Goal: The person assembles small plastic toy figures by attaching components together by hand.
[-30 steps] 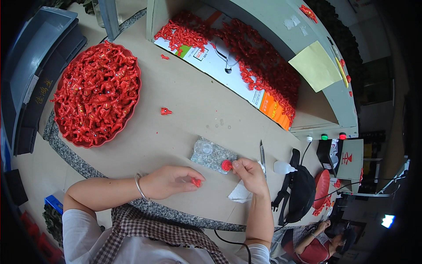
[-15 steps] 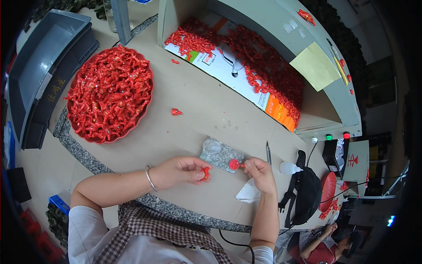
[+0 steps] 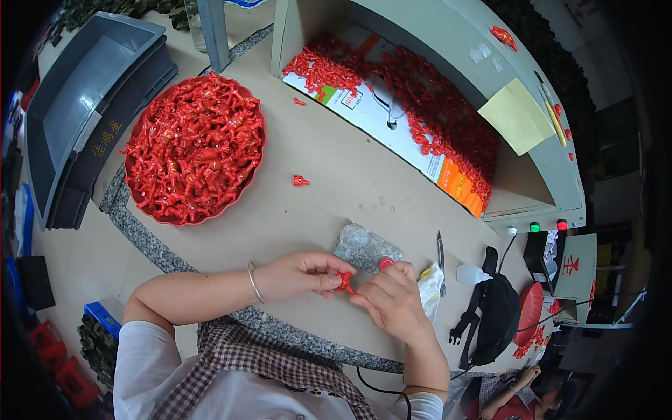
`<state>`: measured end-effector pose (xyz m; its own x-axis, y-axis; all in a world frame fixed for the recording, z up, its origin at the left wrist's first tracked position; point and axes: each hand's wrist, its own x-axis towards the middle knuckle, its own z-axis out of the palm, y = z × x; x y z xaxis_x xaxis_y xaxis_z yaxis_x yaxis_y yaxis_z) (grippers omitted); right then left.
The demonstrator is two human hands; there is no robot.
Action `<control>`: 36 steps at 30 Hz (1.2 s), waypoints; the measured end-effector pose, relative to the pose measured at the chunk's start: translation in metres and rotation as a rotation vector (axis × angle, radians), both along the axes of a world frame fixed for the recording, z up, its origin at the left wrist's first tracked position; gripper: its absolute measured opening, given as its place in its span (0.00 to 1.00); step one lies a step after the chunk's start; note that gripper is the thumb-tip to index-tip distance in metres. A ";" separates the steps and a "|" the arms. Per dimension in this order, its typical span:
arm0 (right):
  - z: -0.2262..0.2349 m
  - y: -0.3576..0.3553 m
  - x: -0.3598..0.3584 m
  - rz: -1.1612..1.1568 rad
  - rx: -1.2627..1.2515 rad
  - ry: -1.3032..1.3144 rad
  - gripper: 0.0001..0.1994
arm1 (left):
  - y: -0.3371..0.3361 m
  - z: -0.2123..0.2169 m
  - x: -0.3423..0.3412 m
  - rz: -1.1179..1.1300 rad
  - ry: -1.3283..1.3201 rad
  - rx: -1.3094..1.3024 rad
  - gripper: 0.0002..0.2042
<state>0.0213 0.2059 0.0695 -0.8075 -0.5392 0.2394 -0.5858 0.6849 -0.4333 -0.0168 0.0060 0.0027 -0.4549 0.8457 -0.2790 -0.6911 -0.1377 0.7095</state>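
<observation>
Both hands have come closer together since the earlier pictures, and now they meet over the table's near edge.

From the head camera, looking down: the left hand (image 3: 301, 274) is curled, and its fingertips pinch a small red piece (image 3: 344, 281). The right hand (image 3: 392, 301) is bent too, and its fingers touch the same piece from the other side. So the red piece sits between the two hands, just above the tan table (image 3: 336, 203). A small red cap (image 3: 386, 263) peeks out just beside the right hand, at the edge of a clear plastic bag (image 3: 365, 246) lying flat on the table.

How far along is the work? It looks far from done. The big red tray (image 3: 150, 213) is heaped full of red pieces, and many more lie in the long pile (image 3: 434, 119) at the back. One stray red piece (image 3: 300, 180) lies alone in the middle.

For room to move, the middle of the table is open between the tray and the hands. On the right it is tighter: a thin metal tool (image 3: 441, 253), a white squeeze bottle (image 3: 472, 274) and a black bag (image 3: 497, 315) sit near the right hand. The table's speckled edge (image 3: 294, 325) runs right under the wrists.
</observation>
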 end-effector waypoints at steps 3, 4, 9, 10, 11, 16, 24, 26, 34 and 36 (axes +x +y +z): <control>0.002 -0.004 -0.001 0.018 0.061 0.041 0.08 | -0.001 0.002 0.000 0.003 0.019 0.011 0.15; 0.002 -0.005 -0.002 0.025 0.100 0.079 0.08 | -0.002 0.000 0.000 0.006 0.018 0.010 0.15; 0.003 -0.011 0.007 0.059 0.285 0.274 0.07 | -0.002 -0.006 0.006 0.093 0.301 -0.032 0.14; 0.001 -0.011 0.008 0.073 0.351 0.350 0.07 | -0.002 -0.006 0.006 0.095 0.301 -0.031 0.14; -0.003 -0.011 0.008 0.075 0.351 0.351 0.07 | -0.002 -0.006 0.005 0.128 0.427 -0.067 0.13; -0.019 -0.010 0.009 0.025 0.412 0.598 0.06 | -0.003 -0.002 0.001 0.191 0.679 -0.134 0.11; -0.024 -0.008 0.010 0.043 0.423 0.721 0.07 | -0.001 -0.005 0.007 0.264 0.757 -0.098 0.11; -0.024 -0.008 0.009 0.046 0.422 0.727 0.07 | 0.000 -0.005 0.006 0.267 0.752 -0.097 0.11; -0.021 -0.010 0.004 0.047 0.420 0.733 0.07 | -0.002 -0.005 0.003 0.290 0.757 -0.082 0.11; -0.022 -0.010 0.004 0.047 0.435 0.753 0.07 | -0.003 -0.004 0.003 0.291 0.759 -0.100 0.11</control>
<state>0.0253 0.1958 0.0478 -0.4920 -0.7358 0.4653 -0.6431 0.6674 0.3754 -0.0134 0.0033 -0.0016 -0.7473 0.6525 0.1255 0.0363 -0.1486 0.9882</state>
